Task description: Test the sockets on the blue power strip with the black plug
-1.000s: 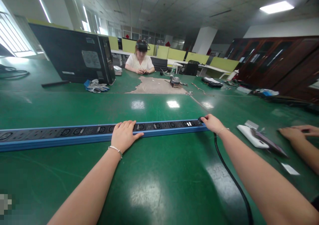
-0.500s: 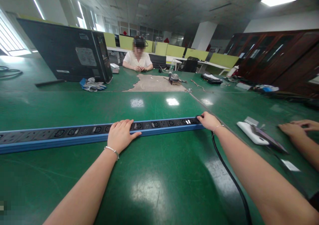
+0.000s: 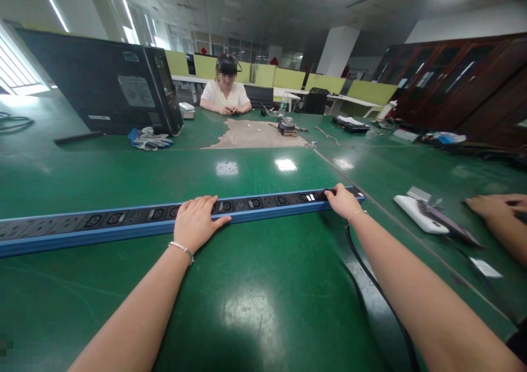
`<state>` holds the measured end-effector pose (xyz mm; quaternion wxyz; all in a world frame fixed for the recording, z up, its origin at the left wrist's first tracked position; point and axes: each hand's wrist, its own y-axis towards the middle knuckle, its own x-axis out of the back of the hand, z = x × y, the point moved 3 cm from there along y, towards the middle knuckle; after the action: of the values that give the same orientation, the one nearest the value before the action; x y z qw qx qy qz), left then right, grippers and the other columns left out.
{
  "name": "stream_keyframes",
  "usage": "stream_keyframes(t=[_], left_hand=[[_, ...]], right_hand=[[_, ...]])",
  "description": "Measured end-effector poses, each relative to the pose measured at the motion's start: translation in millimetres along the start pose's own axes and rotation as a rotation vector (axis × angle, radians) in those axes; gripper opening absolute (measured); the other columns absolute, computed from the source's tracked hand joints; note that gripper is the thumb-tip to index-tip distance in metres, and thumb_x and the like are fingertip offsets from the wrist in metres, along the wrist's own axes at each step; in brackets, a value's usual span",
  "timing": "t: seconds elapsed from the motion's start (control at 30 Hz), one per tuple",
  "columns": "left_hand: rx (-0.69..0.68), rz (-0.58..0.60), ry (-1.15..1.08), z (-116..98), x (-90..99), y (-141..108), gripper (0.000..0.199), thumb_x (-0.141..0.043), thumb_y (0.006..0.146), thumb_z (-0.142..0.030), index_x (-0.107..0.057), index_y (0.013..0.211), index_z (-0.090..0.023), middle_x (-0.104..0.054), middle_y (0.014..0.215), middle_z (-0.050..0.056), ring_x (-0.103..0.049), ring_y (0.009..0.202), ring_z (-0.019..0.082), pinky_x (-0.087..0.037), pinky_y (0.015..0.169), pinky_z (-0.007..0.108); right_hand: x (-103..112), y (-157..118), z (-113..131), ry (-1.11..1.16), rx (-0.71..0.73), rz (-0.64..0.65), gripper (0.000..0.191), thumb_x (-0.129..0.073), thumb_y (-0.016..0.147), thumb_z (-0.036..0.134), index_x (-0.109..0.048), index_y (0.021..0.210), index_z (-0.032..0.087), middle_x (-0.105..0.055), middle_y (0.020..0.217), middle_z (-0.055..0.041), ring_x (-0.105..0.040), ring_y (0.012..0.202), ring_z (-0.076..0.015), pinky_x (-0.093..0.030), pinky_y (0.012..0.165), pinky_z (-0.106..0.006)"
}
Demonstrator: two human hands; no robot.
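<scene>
A long blue-edged power strip (image 3: 263,203) with a row of black sockets lies across the green table. My left hand (image 3: 195,221) grips it from above near the middle, fingers over the far side and thumb stretched along the near edge. At the strip's right end, my right hand (image 3: 343,202) is closed on a black plug (image 3: 328,191), which sits at the last sockets; my fingers hide most of it, so I cannot tell how deep it is in. A black cable (image 3: 362,259) runs from under my right wrist toward the table's front.
Another person's hands (image 3: 498,207) rest at the right, near a white device (image 3: 420,214). A black computer case (image 3: 119,86) and gloves (image 3: 149,139) stand at the far left. One more person (image 3: 225,95) sits across the table (image 3: 255,169), behind a bare brown patch.
The view has shifted slightly. More of the strip's right end now shows beyond my right hand. Both hands keep their places on the strip and plug.
</scene>
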<state>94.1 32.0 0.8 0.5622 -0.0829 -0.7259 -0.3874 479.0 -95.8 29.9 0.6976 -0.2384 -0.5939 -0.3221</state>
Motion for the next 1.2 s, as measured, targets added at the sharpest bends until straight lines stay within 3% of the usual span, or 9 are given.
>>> stream_keyframes(t=[0.23, 0.43, 0.57, 0.9, 1.2], left_hand=[[0.013, 0.000, -0.012, 0, -0.2, 0, 0.058, -0.047, 0.077, -0.059, -0.053, 0.119, -0.020, -0.060, 0.118, 0.012, -0.053, 0.109, 0.027, -0.033, 0.095, 0.043], [-0.004, -0.005, 0.000, 0, -0.4, 0, 0.058, -0.047, 0.077, -0.060, -0.053, 0.118, -0.020, -0.061, 0.116, 0.011, -0.053, 0.109, 0.026, -0.033, 0.095, 0.042], [0.001, 0.000, 0.012, 0, 0.6, 0, 0.058, -0.047, 0.077, -0.060, -0.053, 0.118, -0.019, -0.060, 0.117, 0.012, -0.053, 0.109, 0.026, -0.033, 0.096, 0.042], [-0.001, 0.008, 0.005, 0, 0.1, 1, 0.058, -0.046, 0.077, -0.060, -0.053, 0.118, -0.020, -0.060, 0.117, 0.012, -0.053, 0.109, 0.027, -0.034, 0.095, 0.042], [0.000, 0.026, 0.050, -1, 2.0, 1, 0.059, -0.045, 0.078, -0.061, -0.053, 0.118, -0.018, -0.060, 0.117, 0.011, -0.053, 0.109, 0.026, -0.033, 0.096, 0.041]], right_hand=[[7, 3, 0, -0.061, 0.054, -0.017, 0.034, -0.041, 0.084, 0.042, -0.059, 0.099, 0.016, -0.066, 0.096, -0.0131, -0.061, 0.090, -0.0245, -0.042, 0.075, -0.031], [30, 0, -16, 0.135, -0.048, -0.247, 0.041, -0.037, 0.084, 0.046, -0.059, 0.105, 0.019, -0.067, 0.098, -0.0098, -0.061, 0.087, -0.0220, -0.042, 0.068, -0.027], [43, 9, -26, 0.107, -0.020, -0.172, 0.037, -0.041, 0.083, 0.044, -0.063, 0.099, 0.019, -0.067, 0.098, -0.0081, -0.060, 0.087, -0.0214, -0.041, 0.066, -0.027], [26, 22, -40, -0.029, -0.025, -0.023, 0.040, -0.044, 0.081, 0.045, -0.065, 0.101, 0.018, -0.067, 0.101, -0.0100, -0.061, 0.090, -0.0231, -0.043, 0.069, -0.029], [14, 16, -35, -0.071, 0.026, -0.150, 0.039, -0.044, 0.079, 0.045, -0.068, 0.093, 0.018, -0.068, 0.097, -0.0107, -0.062, 0.087, -0.0231, -0.045, 0.071, -0.030]])
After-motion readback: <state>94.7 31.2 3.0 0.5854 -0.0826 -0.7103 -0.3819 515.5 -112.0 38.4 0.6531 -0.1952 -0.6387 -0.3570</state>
